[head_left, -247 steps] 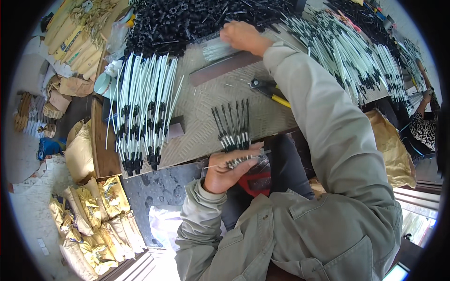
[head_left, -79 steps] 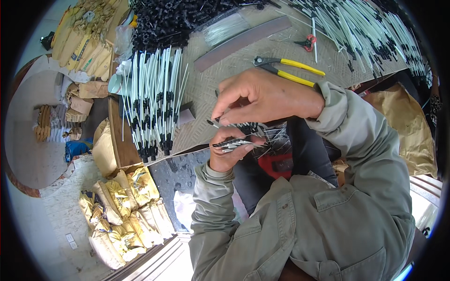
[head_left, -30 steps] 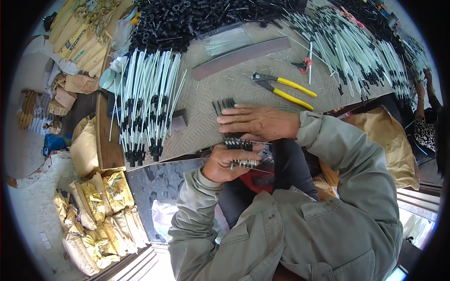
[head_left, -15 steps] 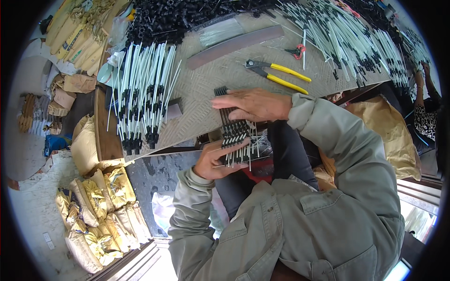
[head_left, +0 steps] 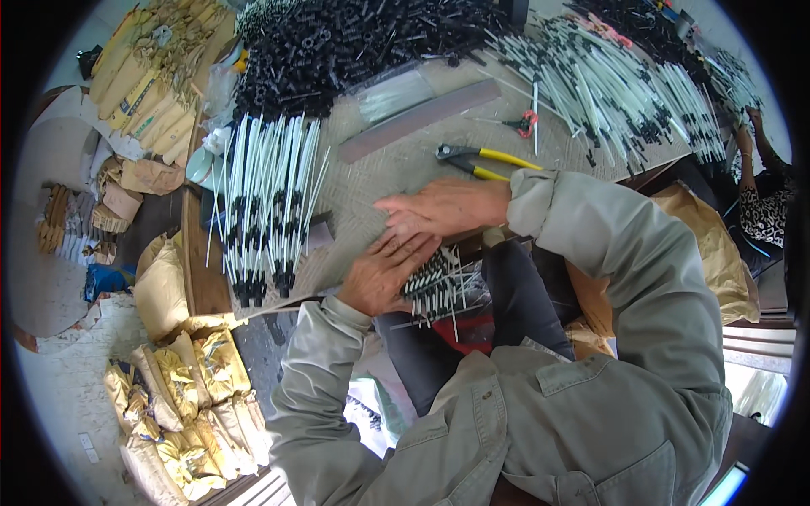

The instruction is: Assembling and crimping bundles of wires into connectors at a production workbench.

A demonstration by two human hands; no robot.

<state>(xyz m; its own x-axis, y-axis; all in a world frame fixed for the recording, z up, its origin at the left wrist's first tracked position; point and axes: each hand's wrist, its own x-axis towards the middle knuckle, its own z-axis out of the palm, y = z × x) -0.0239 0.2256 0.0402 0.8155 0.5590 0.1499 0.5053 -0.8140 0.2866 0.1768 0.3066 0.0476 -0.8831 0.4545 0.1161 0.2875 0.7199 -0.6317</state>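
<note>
At the table's near edge lies a flat bundle of black-and-white plastic rods (head_left: pixel 434 291), with several thin white sticks poking out toward my lap. My left hand (head_left: pixel 388 268) rests palm down over its left side, fingers stretched and close together; the thumb is hidden. Across the bundle's far end lies my right hand (head_left: pixel 451 208), also flat, its fingertips meeting the left hand's fingers. Beyond it are pliers with yellow handles (head_left: pixel 489 172), partly covered by my right sleeve. Left of my hands stands a row of white rods with black fittings (head_left: pixel 266 207).
A heap of black plastic parts (head_left: pixel 354 51) covers the far table, and white rods (head_left: pixel 591 80) are piled at far right. A brown strip (head_left: pixel 418 121) and red-handled scissors (head_left: pixel 527 124) lie between. Wrapped packages (head_left: pixel 186 405) fill the lower left. Another person's arm (head_left: pixel 747 152) shows far right.
My left hand has turned over from gripping the bundle's side to lying flat on top. My right hand has moved slightly nearer and left. The view has tilted to show more of the far table.
</note>
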